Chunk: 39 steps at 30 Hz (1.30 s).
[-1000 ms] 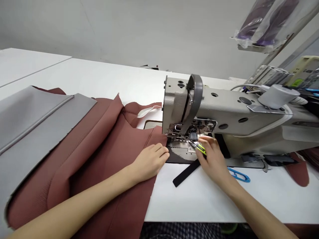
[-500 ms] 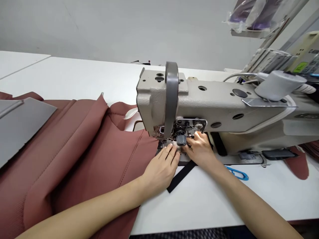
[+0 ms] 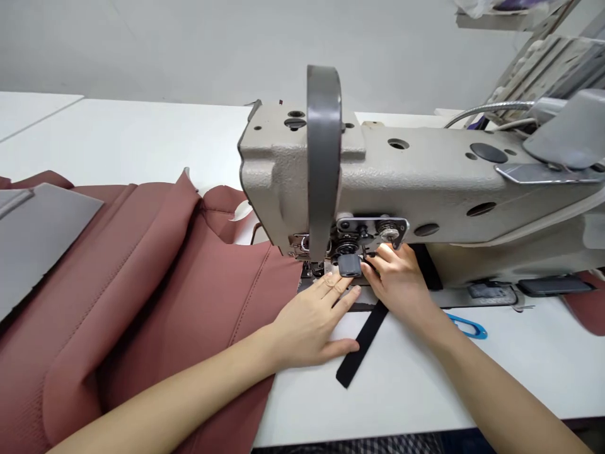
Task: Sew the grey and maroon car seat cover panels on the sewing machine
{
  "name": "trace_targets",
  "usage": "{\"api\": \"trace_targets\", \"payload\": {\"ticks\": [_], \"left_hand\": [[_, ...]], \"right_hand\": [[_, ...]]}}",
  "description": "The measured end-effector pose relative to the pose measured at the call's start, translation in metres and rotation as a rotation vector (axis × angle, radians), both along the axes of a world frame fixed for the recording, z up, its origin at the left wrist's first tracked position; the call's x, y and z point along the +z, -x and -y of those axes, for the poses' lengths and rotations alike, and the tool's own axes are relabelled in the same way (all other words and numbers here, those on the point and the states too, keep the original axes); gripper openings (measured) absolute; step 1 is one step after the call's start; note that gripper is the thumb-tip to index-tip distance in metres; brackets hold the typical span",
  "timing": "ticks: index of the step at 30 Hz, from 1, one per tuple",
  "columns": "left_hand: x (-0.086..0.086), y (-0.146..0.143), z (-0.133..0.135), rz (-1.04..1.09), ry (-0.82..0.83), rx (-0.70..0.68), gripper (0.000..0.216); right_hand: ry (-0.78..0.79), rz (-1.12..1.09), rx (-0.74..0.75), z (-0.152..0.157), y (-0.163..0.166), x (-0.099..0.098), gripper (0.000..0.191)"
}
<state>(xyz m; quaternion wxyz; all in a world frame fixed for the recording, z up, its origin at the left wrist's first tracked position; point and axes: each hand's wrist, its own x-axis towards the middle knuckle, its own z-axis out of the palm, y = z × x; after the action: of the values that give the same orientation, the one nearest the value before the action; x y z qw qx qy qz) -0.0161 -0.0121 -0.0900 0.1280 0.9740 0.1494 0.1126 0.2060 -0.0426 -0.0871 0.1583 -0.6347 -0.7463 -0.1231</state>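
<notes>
A beige industrial sewing machine head fills the upper middle of the view. A black strap runs from under its presser foot down across the white table. My left hand lies flat with spread fingers at the edge of the reddish-brown leatherette panel, its fingertips close to the needle plate. My right hand is curled just right of the presser foot, with its fingertips beside the foot. I cannot tell whether it holds anything. A grey panel lies on the leatherette at the far left.
Blue-handled thread snips lie on the table right of my right hand. A dark flat pad sits at the machine's base. A reddish-brown fabric piece lies at the right edge, and a metal gooseneck lamp arches above the machine.
The view has moved closer to the machine. The yellow-green tool seen earlier in my right hand is no longer visible. My left hand has moved to the needle area and flattened, and the strap has shifted.
</notes>
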Motion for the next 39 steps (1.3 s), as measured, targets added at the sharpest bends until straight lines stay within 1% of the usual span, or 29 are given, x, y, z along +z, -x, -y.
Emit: {"api": "trace_targets", "payload": {"ticks": [4,5,7,9,10,11,12,14,15,16,18,19,21,23,24,26,27,28,30,31,34,36,39], "left_hand": [[0.004,-0.002,0.003,0.263,-0.022,-0.105,0.028],[0.006,-0.002,0.004,0.319,-0.018,-0.129,0.021],[0.012,0.002,0.004,0.381,-0.014,-0.149,0.015],[0.020,0.013,0.000,0.367,-0.032,-0.167,0.017],[0.024,0.022,-0.005,0.335,-0.055,-0.157,0.020],[0.028,0.032,-0.012,0.291,-0.089,-0.117,0.022],[0.031,0.043,-0.020,0.236,-0.124,-0.044,0.023],[0.032,0.064,-0.037,0.104,-0.174,0.150,0.023],[0.030,0.072,-0.044,0.036,-0.180,0.234,0.028],[0.027,0.078,-0.050,-0.031,-0.176,0.302,0.040],[0.018,0.083,-0.056,-0.151,-0.152,0.383,0.067],[0.014,0.082,-0.056,-0.196,-0.146,0.413,0.074],[0.007,0.080,-0.052,-0.260,-0.142,0.447,0.077],[0.003,0.078,-0.045,-0.283,-0.150,0.458,0.080],[0.002,0.077,-0.042,-0.282,-0.155,0.464,0.081],[0.000,0.078,-0.035,-0.265,-0.163,0.480,0.085],[0.000,0.079,-0.033,-0.257,-0.167,0.490,0.086],[-0.001,0.079,-0.031,-0.251,-0.171,0.500,0.086],[-0.001,0.078,-0.030,-0.256,-0.176,0.509,0.086],[-0.001,0.077,-0.030,-0.260,-0.181,0.503,0.085],[-0.001,0.074,-0.033,-0.258,-0.201,0.460,0.085],[-0.001,0.074,-0.035,-0.242,-0.231,0.450,0.087],[-0.002,0.080,-0.037,-0.205,-0.298,0.445,0.092]], "right_hand": [[-0.022,-0.034,0.025,-0.001,0.001,-0.003,0.028],[-0.026,-0.033,0.025,-0.001,0.001,-0.002,0.028],[-0.030,-0.025,0.027,0.000,0.002,-0.001,0.026],[-0.029,-0.018,0.038,0.000,0.004,0.000,0.026],[-0.029,-0.018,0.042,0.000,0.005,0.000,0.026],[-0.029,-0.021,0.039,0.000,0.006,0.000,0.026],[-0.030,-0.030,0.031,0.000,0.008,-0.001,0.027],[-0.025,-0.064,0.033,0.001,0.012,-0.004,0.028],[-0.016,-0.083,0.052,0.001,0.014,-0.005,0.029],[-0.006,-0.101,0.079,0.001,0.016,-0.006,0.031],[-0.003,-0.132,0.137,0.003,0.018,-0.006,0.033],[-0.016,-0.158,0.152,0.004,0.018,-0.004,0.031],[-0.102,-0.250,0.142,0.007,0.017,0.001,0.023],[-0.242,-0.347,0.100,0.009,0.016,0.009,0.026],[-0.307,-0.370,0.081,0.010,0.015,0.012,0.026],[-0.378,-0.350,0.080,0.012,0.015,0.017,0.018],[-0.372,-0.320,0.095,0.013,0.015,0.018,0.017],[-0.351,-0.290,0.108,0.013,0.016,0.018,0.021],[-0.268,-0.255,0.127,0.013,0.016,0.016,0.028],[-0.217,-0.255,0.130,0.012,0.017,0.015,0.029],[-0.075,-0.259,0.130,0.001,0.020,0.010,0.023],[-0.014,-0.217,0.108,-0.009,0.023,0.008,0.017],[0.046,-0.134,0.050,-0.012,0.025,0.016,0.011]]}}
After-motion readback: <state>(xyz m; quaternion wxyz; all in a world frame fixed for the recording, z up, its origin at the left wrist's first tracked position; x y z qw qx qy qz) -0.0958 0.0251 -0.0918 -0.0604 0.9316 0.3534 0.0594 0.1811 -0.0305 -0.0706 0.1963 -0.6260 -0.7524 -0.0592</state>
